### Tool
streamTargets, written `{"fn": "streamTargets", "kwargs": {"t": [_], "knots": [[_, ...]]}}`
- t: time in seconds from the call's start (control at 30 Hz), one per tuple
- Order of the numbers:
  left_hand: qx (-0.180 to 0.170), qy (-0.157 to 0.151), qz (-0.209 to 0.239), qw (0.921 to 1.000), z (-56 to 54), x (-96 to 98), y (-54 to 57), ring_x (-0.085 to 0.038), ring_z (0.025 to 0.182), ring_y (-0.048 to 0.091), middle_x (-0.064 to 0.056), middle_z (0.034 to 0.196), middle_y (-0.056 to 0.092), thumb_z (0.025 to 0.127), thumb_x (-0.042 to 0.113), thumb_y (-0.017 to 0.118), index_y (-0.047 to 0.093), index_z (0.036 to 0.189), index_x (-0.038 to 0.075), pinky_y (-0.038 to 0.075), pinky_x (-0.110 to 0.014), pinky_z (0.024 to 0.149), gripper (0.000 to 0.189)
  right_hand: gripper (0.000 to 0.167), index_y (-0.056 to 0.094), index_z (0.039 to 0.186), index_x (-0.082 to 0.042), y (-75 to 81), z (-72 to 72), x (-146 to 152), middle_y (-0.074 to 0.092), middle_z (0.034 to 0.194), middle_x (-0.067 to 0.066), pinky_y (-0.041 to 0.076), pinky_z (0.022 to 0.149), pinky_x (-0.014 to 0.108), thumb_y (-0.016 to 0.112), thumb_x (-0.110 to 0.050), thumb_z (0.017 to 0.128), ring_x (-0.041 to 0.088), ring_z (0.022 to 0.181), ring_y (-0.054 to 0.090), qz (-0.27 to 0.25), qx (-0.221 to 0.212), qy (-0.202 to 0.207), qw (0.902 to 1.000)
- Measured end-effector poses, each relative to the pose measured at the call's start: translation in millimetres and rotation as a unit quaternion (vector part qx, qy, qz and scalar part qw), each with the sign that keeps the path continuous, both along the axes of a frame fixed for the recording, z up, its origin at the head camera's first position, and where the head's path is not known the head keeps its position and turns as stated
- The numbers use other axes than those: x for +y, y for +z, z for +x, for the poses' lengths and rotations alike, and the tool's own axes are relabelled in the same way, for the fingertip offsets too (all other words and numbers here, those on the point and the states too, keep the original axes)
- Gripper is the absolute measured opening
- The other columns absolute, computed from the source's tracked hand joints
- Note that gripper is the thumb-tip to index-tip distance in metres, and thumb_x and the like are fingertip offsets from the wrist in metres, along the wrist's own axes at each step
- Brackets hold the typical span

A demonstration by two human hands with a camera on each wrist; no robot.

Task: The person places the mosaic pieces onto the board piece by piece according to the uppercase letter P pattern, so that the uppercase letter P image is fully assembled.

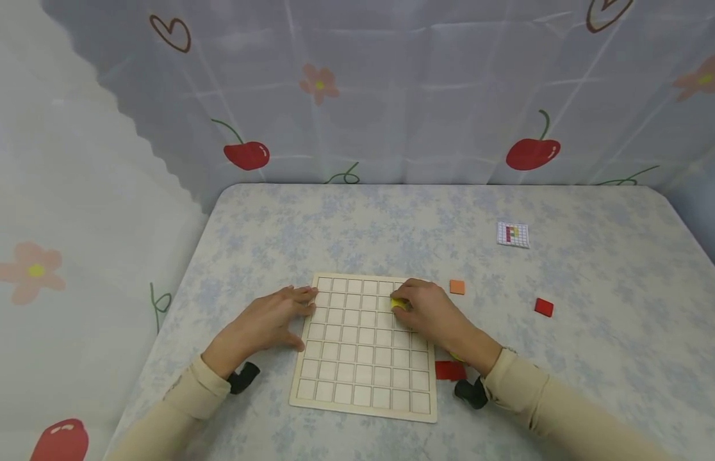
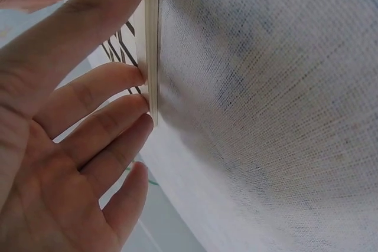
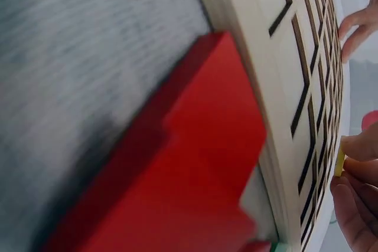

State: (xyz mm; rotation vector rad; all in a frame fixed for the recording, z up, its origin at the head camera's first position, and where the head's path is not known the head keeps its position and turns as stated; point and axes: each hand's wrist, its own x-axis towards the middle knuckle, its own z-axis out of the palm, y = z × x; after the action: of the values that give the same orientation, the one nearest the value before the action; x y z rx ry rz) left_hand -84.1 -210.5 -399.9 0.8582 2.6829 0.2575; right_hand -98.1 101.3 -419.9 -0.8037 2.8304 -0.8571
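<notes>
A pale wooden board (image 1: pixel 348 336) with a grid of square recesses lies flat on the table. My right hand (image 1: pixel 434 315) pinches a small yellow tile (image 1: pixel 398 303) between thumb and fingers, over the board's upper right squares. In the right wrist view the yellow tile (image 3: pixel 339 160) shows edge-on between the fingertips. At the board's left side, my left hand (image 1: pixel 271 322) rests its spread fingers against the edge. The left wrist view shows those fingers (image 2: pixel 109 119) loosely extended, touching the wooden rim (image 2: pixel 152 45).
Red tiles (image 1: pixel 450 370) lie against the board's right edge, with a bit of yellow (image 1: pixel 457 357) partly hidden under my right wrist. Farther right are an orange tile (image 1: pixel 457 287), another red tile (image 1: pixel 544 307) and a small card with a coloured grid pattern (image 1: pixel 513 234).
</notes>
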Motion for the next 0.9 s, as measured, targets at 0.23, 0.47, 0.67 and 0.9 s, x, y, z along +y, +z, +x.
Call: {"fn": "streamTargets", "kwargs": {"t": [0.23,0.47,0.67,0.9], "knots": [[0.007,0.003,-0.004,1.0,-0.4,1.7,-0.5,-0.034,0.139,0.038,-0.014,0.152,0.042,0.066,0.03,0.091,0.063,0.131,0.0,0.039,-0.047,0.108,0.077,0.017,0.076,0.104,-0.002,-5.6,-1.8,-11,0.068,0.102,0.006,0.055,0.077,0.031,0.074,-0.007,0.088,0.02,0.093,0.066,-0.005,0.0,0.011,0.9999],[0.008,0.002,-0.004,1.0,-1.2,3.1,0.9,-0.032,0.139,0.039,-0.014,0.151,0.042,0.065,0.03,0.091,0.064,0.13,0.0,0.034,-0.046,0.112,0.077,0.013,0.08,0.097,-0.004,-6.2,-4.4,-20,0.068,0.095,0.005,0.055,0.07,0.025,0.077,-0.004,0.084,0.018,0.083,0.066,-0.022,0.019,0.019,0.9994],[0.006,0.006,-0.014,0.9999,-1.3,4.3,2.3,-0.032,0.14,0.038,-0.013,0.151,0.042,0.066,0.03,0.091,0.064,0.13,0.002,0.038,-0.046,0.109,0.075,0.014,0.079,0.1,-0.004,-4.9,-2.2,-18,0.068,0.101,0.008,0.056,0.074,0.027,0.074,-0.003,0.087,0.022,0.09,0.067,-0.012,0.028,0.047,0.9984],[0.002,0.014,-0.018,0.9997,0.1,5.7,-0.1,-0.033,0.139,0.039,-0.013,0.152,0.042,0.065,0.03,0.091,0.065,0.13,0.002,0.039,-0.047,0.108,0.075,0.017,0.076,0.106,-0.003,-4.3,4.9,-15,0.065,0.111,0.013,0.056,0.082,0.033,0.069,-0.002,0.091,0.028,0.104,0.064,0.021,0.036,0.067,0.9969]]}}
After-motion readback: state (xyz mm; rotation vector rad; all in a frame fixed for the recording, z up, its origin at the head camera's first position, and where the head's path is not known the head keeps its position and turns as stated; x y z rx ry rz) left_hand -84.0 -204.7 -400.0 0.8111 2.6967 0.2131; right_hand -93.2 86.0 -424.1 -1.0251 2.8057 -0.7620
